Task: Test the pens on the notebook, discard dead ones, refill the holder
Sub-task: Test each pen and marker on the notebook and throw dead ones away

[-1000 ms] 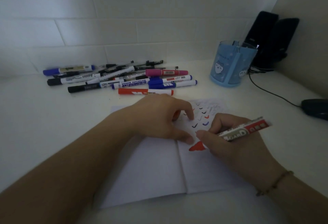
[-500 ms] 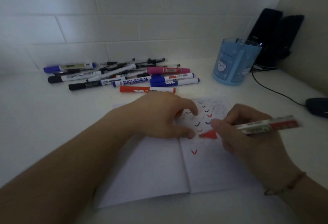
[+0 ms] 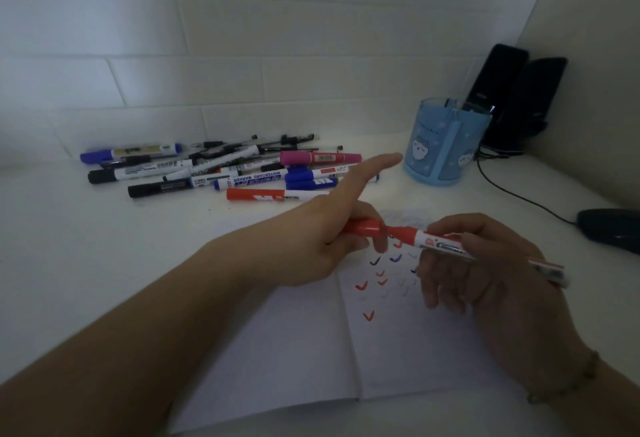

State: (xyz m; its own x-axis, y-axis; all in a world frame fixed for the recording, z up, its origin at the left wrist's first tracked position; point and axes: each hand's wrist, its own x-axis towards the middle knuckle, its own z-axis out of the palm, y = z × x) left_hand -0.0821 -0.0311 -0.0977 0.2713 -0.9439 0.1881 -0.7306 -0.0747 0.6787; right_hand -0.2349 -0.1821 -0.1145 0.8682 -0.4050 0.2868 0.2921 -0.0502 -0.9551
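Above the open notebook (image 3: 311,350), my right grip (image 3: 485,263) held the red whiteboard marker (image 3: 446,246); my left grip (image 3: 329,239) pinched its red cap (image 3: 363,227), index finger extended.

Notebook (image 3: 294,350): white paper, looking matt, creasing at the centre fold. Red marker (image 3: 436,244): smooth plastic barrel, printed label catching a glossy highlight; red cap (image 3: 362,227) showing a slight sheen. Pile of markers (image 3: 221,169), far left: smooth plastic, labels shining faintly. Holder (image 3: 446,145), far right: blue translucent plastic, glossy. Table (image 3: 86,246): white, smooth, appearing matt. Wall (image 3: 207,55): white tiles, giving a dull sheen.
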